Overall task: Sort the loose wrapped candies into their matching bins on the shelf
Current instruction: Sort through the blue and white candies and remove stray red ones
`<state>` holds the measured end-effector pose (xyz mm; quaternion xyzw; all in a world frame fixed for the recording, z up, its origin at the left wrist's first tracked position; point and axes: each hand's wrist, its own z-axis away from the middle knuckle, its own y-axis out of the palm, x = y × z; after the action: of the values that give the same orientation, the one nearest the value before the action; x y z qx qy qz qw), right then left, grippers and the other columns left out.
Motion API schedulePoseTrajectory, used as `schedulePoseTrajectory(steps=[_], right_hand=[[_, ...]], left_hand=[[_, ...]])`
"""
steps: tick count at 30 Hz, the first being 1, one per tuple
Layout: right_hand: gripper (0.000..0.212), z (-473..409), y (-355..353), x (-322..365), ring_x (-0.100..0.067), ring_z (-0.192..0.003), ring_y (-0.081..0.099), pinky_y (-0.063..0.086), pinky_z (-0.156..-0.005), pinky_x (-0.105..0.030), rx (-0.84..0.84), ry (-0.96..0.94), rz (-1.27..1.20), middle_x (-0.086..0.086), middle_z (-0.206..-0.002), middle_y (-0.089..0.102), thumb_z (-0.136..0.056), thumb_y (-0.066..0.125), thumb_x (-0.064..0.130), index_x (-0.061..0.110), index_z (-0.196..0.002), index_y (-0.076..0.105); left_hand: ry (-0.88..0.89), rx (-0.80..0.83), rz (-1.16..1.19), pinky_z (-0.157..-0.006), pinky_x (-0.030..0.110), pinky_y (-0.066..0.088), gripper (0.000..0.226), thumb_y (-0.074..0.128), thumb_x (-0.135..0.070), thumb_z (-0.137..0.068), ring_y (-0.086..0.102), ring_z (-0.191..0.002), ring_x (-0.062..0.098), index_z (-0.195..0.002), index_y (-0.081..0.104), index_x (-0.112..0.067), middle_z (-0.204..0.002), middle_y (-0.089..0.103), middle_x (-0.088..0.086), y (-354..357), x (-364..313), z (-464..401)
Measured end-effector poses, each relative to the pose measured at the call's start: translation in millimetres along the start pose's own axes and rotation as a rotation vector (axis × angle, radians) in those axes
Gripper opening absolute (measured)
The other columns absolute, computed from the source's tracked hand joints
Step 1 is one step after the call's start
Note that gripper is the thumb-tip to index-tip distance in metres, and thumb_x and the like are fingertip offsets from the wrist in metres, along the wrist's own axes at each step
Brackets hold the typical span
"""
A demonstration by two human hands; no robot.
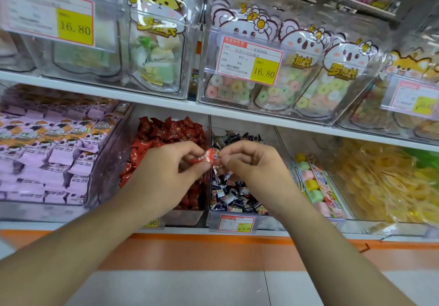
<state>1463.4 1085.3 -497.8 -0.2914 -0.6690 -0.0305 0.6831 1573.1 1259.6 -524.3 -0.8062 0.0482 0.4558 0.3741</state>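
Observation:
A small red wrapped candy point(208, 157) is held between both hands above the divider of two lower-shelf bins. My left hand point(166, 170) pinches its left end and my right hand point(251, 160) pinches its right end. Under my left hand lies the bin of red wrapped candies point(166, 129). Under my right hand lies the bin of dark blue and white wrapped candies point(237, 196). Both forearms reach in from the bottom of the view.
A bin of purple packets point(47, 153) stands at the left. Pastel marshmallow packs point(313, 182) and yellow ring sweets point(384, 177) fill bins at the right. The upper shelf point(166, 101) holds clear bins of animal-shaped candy bags with price tags. An orange and white floor lies below.

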Motion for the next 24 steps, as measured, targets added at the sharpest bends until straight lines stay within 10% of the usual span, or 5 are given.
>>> schedulePoseTrajectory(steps=[4, 7, 11, 17, 24], right_hand=[[0.033, -8, -16, -29, -0.017, -0.078, 0.074, 0.064, -0.075, -0.044, -0.089, 0.049, 0.321, 0.002, -0.083, 0.077, -0.1, 0.052, 0.003, 0.023, -0.087, 0.074], [0.039, -9, -24, -45, -0.012, -0.078, 0.074, 0.064, -0.073, -0.038, 0.076, 0.18, 0.548, 0.006, -0.082, 0.077, -0.096, 0.051, 0.0, 0.024, -0.082, 0.077], [0.033, -13, -25, -63, -0.008, -0.1, 0.069, 0.059, -0.093, -0.031, 0.202, 0.204, 0.79, 0.013, -0.106, 0.075, -0.095, 0.06, 0.005, 0.03, -0.107, 0.077], [0.046, -15, -37, -66, -0.02, -0.111, 0.066, 0.057, -0.096, -0.034, 0.202, 0.237, 0.946, 0.004, -0.123, 0.071, -0.092, 0.068, 0.013, 0.038, -0.13, 0.066], [0.036, -18, -40, -75, -0.014, -0.104, 0.067, 0.058, -0.086, -0.029, 0.118, 0.228, 0.837, 0.006, -0.119, 0.073, -0.095, 0.056, 0.004, 0.032, -0.105, 0.078]], left_hand=[[-0.094, -0.059, -0.329, -0.084, 0.03, 0.057, 0.03, 0.068, -0.045, -0.093, 0.067, -0.092, 0.001, -0.119, 0.065, -0.032, -0.114, 0.07, -0.013, -13, 17, -5], [-0.014, 0.045, -0.423, -0.116, 0.031, 0.036, 0.064, 0.062, -0.047, -0.096, 0.044, -0.14, 0.011, -0.152, 0.04, -0.026, -0.154, 0.044, -0.008, -11, 20, -4], [0.184, 0.262, -0.384, -0.119, 0.02, 0.007, 0.062, 0.045, -0.053, -0.103, 0.016, -0.148, -0.007, -0.159, 0.022, -0.04, -0.164, 0.012, -0.029, 12, 10, 1], [0.225, 0.329, -0.335, -0.12, 0.024, 0.027, 0.068, 0.048, -0.053, -0.102, 0.025, -0.149, 0.001, -0.161, 0.018, -0.037, -0.164, -0.007, -0.033, 33, 24, 6], [0.261, 0.303, -0.311, -0.118, 0.025, 0.032, 0.065, 0.05, -0.052, -0.102, 0.027, -0.148, 0.0, -0.159, 0.022, -0.039, -0.164, -0.006, -0.034, 33, 26, 6]])
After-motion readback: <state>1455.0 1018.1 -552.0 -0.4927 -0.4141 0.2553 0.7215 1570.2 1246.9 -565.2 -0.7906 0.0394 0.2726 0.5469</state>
